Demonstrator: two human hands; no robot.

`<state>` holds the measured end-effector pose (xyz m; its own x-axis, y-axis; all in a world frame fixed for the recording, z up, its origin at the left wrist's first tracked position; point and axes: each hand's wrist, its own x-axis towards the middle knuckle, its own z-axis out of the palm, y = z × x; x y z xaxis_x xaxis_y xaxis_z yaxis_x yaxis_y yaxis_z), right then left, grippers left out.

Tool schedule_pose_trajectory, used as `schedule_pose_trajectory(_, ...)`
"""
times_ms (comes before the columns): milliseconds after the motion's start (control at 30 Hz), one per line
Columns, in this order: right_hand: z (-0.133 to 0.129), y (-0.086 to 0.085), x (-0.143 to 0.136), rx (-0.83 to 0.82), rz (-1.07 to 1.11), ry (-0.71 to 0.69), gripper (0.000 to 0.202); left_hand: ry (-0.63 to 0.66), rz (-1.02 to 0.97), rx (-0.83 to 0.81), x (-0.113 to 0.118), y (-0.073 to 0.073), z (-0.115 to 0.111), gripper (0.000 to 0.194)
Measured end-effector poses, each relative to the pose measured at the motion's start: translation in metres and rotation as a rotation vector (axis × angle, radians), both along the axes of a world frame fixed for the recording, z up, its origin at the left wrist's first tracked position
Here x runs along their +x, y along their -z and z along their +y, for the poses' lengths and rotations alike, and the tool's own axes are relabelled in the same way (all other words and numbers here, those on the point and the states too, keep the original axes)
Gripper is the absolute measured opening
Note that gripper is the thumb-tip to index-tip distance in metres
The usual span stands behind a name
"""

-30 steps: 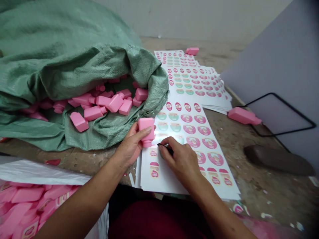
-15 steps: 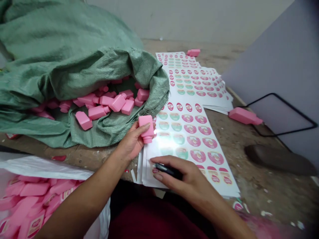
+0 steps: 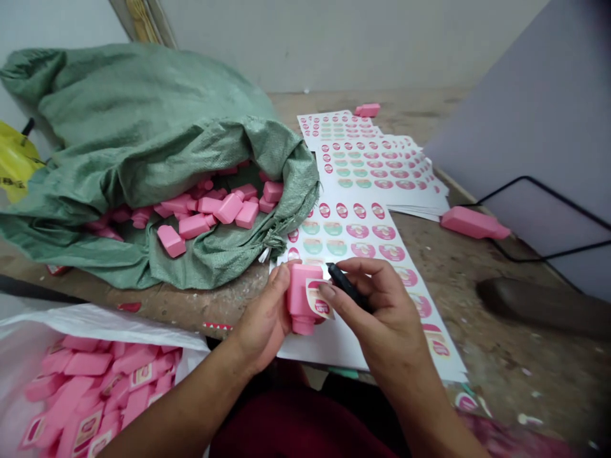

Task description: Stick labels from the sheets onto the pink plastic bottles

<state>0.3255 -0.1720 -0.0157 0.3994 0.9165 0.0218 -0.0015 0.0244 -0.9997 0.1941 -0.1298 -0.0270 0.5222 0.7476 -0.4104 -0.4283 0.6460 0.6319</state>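
Note:
My left hand (image 3: pixel 267 312) is closed round a small pink plastic bottle (image 3: pixel 300 289), its neck pointing toward me. Against the bottle's right side lies a sticker label (image 3: pixel 319 300) with a red logo, pinched at its edge by my right hand (image 3: pixel 377 305). A black pen-like tool (image 3: pixel 344 283) also sits in the right hand, its tip pointing up and left; its exact kind is unclear. Beneath both hands is a sheet of stickers (image 3: pixel 305 350) printed with pink, green and red labels.
A green woven sack (image 3: pixel 157 108) spilling pink bottles (image 3: pixel 193 226) lies at left. Nearer me, a white bag (image 3: pixel 19 324) holds labelled bottles. More sticker sheets (image 3: pixel 353 191) spread behind. To the right are a pink bottle (image 3: pixel 472 222), a black wire frame (image 3: pixel 529 181) and a dark flat object (image 3: pixel 529 305).
A label has come off the sheet in my right hand and now meets the bottle. My left hand has brought the bottle nearer and to the right. The view has shifted slightly.

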Motion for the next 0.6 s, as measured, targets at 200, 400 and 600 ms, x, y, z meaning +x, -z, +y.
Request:
schedule_pose_trajectory(200, 0.0003, 0.0026, -0.0033, 0.057, -0.109, 0.042, 0.019, -0.002, -0.045, 0.005, 0.0046, -0.0008, -0.0055, 0.047)
schedule_pose_trajectory(400, 0.0019, 0.0028, -0.0042, 0.06, -0.175, 0.044, 0.016, -0.031, -0.029, 0.022, 0.0046, 0.0024, -0.0077, 0.048)
schedule_pose_trajectory(600, -0.0004, 0.0086, -0.0057, 0.059, -0.353, 0.058, 0.013, -0.002, 0.072, 0.063, 0.003, -0.0003, -0.0102, 0.048)
